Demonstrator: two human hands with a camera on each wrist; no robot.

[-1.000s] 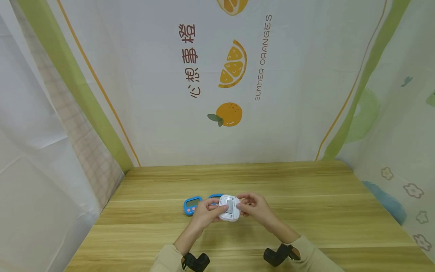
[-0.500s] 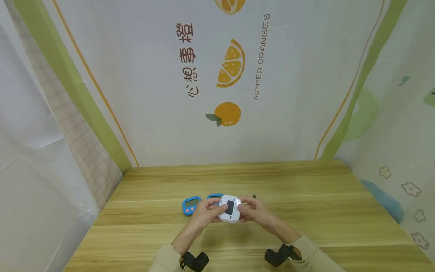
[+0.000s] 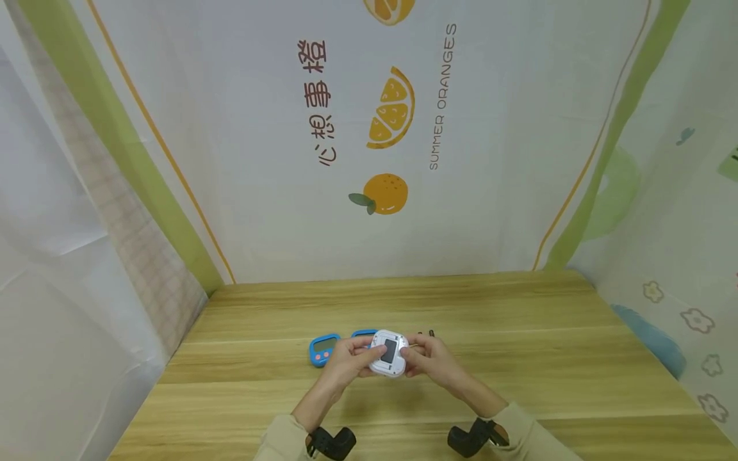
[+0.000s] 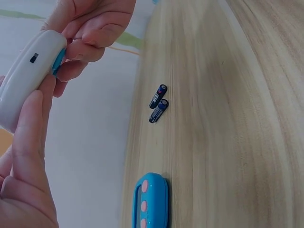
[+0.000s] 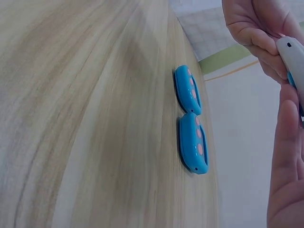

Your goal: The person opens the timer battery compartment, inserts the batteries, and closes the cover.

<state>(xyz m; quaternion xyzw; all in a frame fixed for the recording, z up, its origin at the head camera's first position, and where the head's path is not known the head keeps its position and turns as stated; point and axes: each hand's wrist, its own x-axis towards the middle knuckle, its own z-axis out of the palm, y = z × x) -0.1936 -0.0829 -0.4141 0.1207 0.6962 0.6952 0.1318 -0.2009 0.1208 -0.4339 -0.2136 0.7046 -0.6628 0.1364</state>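
Above the table, both hands hold a digital timer (image 3: 388, 370) with its white back turned up toward the head camera. My left hand (image 3: 344, 362) grips its left side, thumb over the dark rectangle on the back. On the opposite edge, my right hand (image 3: 434, 362) pinches the casing between thumb and fingers. In the left wrist view, the white casing (image 4: 28, 78) has a small dark slot in its side and a bit of blue underneath. The timer's front is hidden from the head camera.
Two blue timers with pink buttons, one (image 5: 188, 90) beside the other (image 5: 194, 145), lie on the wooden table (image 3: 277, 397) behind the hands. Two small dark batteries, one (image 4: 158, 96) next to another (image 4: 158, 111), lie farther right. A printed curtain (image 3: 277, 230) hangs behind the table.
The rectangle on the timer's back has turned from light grey to dark as the timer tilts slightly. My right fingers have shifted a little along its edge; both hands keep their hold.
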